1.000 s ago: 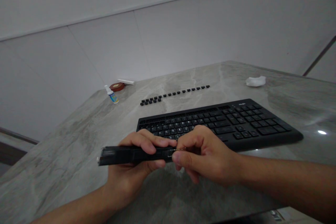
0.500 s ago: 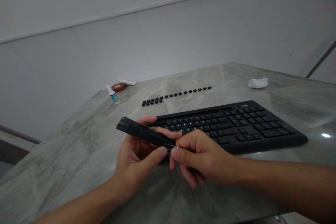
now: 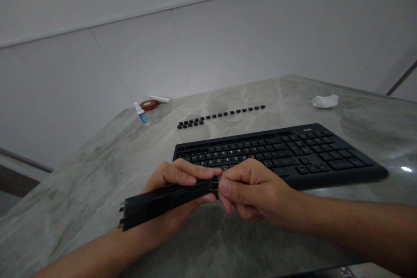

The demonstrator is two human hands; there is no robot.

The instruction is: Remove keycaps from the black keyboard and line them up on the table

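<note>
Lying across my left hand (image 3: 177,182) is a long black tool (image 3: 156,203) with short metal prongs at its left end and a thin metal wire at its right end. The fingers and thumb of that hand close around the body. At the wire end, my right hand (image 3: 250,191) pinches with thumb and bent forefinger; the fingertips cover part of the wire. Just behind both hands lies a black keyboard (image 3: 278,163), its near left part hidden by them. Some positions at its upper left look bare of caps.
Beyond the keyboard, small black keycaps (image 3: 220,114) stand in two rows on the marbled table (image 3: 81,191). A spray bottle (image 3: 142,114), a reddish-brown round object (image 3: 149,104) and a white strip (image 3: 160,99) are at the back left. A crumpled white item (image 3: 325,101) lies back right.
The black tool has swung so its pronged left end is lower and closer to me. My left hand has turned with it, fingers now over the top. The right hand still pinches the wire end.
</note>
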